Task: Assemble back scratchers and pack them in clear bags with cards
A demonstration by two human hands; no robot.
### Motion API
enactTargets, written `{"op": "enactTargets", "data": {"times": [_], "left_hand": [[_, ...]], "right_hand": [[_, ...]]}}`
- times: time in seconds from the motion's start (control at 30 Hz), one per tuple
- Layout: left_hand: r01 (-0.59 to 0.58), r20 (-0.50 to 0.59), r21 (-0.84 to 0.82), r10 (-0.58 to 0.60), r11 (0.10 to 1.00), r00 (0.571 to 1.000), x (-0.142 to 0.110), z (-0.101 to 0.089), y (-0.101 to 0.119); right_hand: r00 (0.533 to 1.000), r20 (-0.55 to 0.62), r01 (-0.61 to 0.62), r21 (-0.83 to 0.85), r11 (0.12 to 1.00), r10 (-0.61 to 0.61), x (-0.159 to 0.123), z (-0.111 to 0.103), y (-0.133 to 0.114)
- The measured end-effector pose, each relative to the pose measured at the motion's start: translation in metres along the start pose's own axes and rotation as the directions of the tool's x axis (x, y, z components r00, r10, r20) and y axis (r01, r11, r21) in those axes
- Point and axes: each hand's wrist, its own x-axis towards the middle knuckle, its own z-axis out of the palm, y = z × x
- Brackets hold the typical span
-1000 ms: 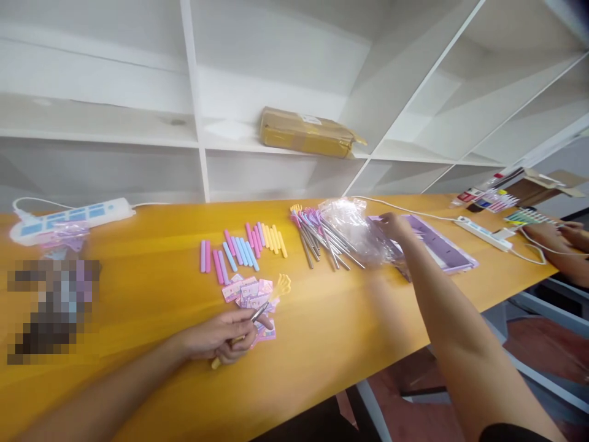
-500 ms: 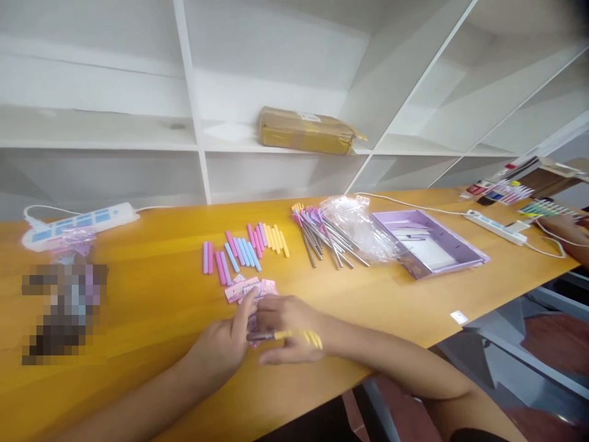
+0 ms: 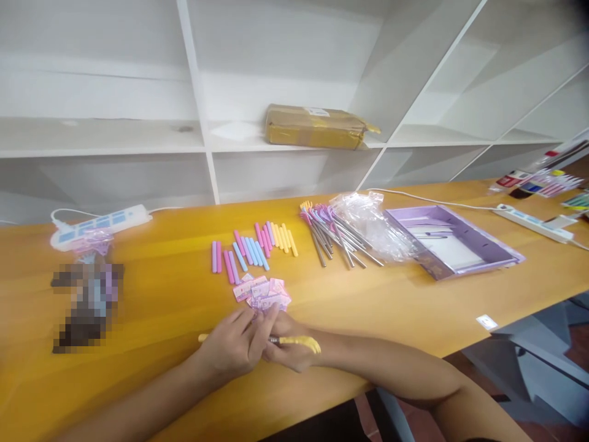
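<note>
A yellow back scratcher [image 3: 301, 341] with a claw-shaped head and a short metal section lies across both hands. My left hand [image 3: 234, 345] is closed around its middle, and a yellow end pokes out on the left. My right hand [image 3: 289, 353] is closed at the scratcher beside the left one, its fingers partly hidden. Just beyond my fingers is a small heap of pink and purple printed cards [image 3: 262, 293]. Further back lie several loose coloured handle tubes [image 3: 251, 250] in pink, purple, blue and yellow. To their right sits a pile of metal-rod back scratchers [image 3: 338, 236].
Clear plastic bags [image 3: 368, 224] lie against a purple tray [image 3: 501, 255]. White power strips stand at left [image 3: 103, 226] and right [image 3: 534, 222]. A taped cardboard box [image 3: 317, 127] rests on the shelf. One small white card [image 3: 486, 322] lies near the front edge.
My hands have come together, and my right fingers have closed in. The back scratcher's yellow end now shows left of my left hand. The view has shifted, so things appear further right.
</note>
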Motion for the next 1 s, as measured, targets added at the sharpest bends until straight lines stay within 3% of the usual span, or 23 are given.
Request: {"op": "enactTargets", "data": {"times": [0.07,0.2,0.43,0.57,0.7,0.8,1.0], "left_hand": [[-0.013,0.01,0.037,0.013,0.999,1.0,0.0,0.001,-0.004],[0.036,0.05,0.127,-0.043,0.991,0.998,0.003,0.001,-0.015],[0.026,0.033,0.062,-0.028,0.998,0.999,0.001,0.004,-0.008],[0.023,0.057,0.035,-0.025,0.999,0.998,-0.002,0.009,-0.007],[-0.094,0.076,-0.032,0.096,0.995,0.992,-0.004,0.012,-0.02],[-0.153,0.099,-0.111,0.164,0.982,0.981,-0.003,0.012,-0.032],[-0.146,0.129,-0.18,0.17,0.973,0.977,-0.001,0.011,-0.047]], "right_hand": [[0.997,-0.072,-0.01,0.067,0.998,0.015,-0.002,0.001,-0.004],[0.982,-0.191,0.002,0.042,0.999,0.006,-0.005,-0.001,-0.005],[0.982,-0.179,-0.028,0.147,0.989,0.055,0.0,-0.004,-0.01],[0.982,-0.188,-0.036,-0.034,0.999,0.029,-0.001,0.007,-0.01],[0.977,-0.213,-0.044,-0.233,0.972,-0.007,-0.004,0.018,-0.007],[0.974,-0.223,-0.034,-0.279,0.96,-0.03,-0.003,0.019,-0.006],[0.969,-0.238,-0.017,-0.311,0.95,-0.061,0.003,0.015,-0.006]]}}
